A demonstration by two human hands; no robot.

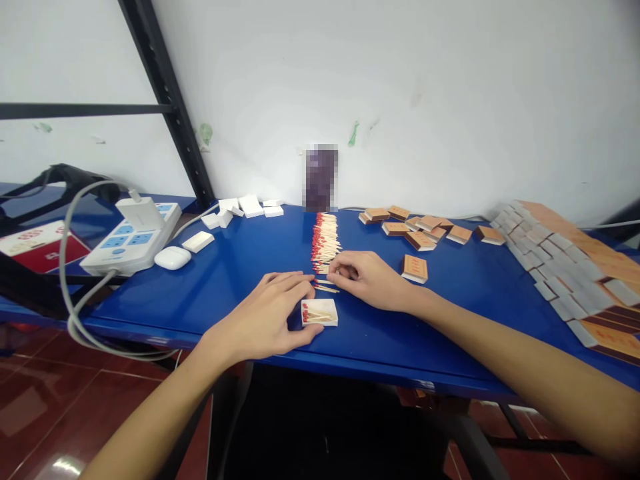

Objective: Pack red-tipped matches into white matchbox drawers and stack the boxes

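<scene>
A white matchbox tray (327, 308) with several red-headed matchsticks in it lies near the table's front edge. My left hand (270, 310) is around its left side, thumb along the near edge and index finger by the far edge; the other fingers reach toward the loose matchsticks. Beyond the tray, a long row of matchsticks (326, 241) runs back toward the wall, red heads to the left. At the row's near end my right hand (367, 277) pinches the plain ends of matchsticks; how many is hidden by the fingers. A few matchsticks (326, 288) lie between the hands and the tray.
Orange matchbox covers (423, 240) are scattered at the back right, one cover (415, 268) nearer. A big stack of matchboxes (560, 267) fills the right end. Left are white trays (250, 205), an earbud case (173, 258) and a power strip (133, 240) with cables.
</scene>
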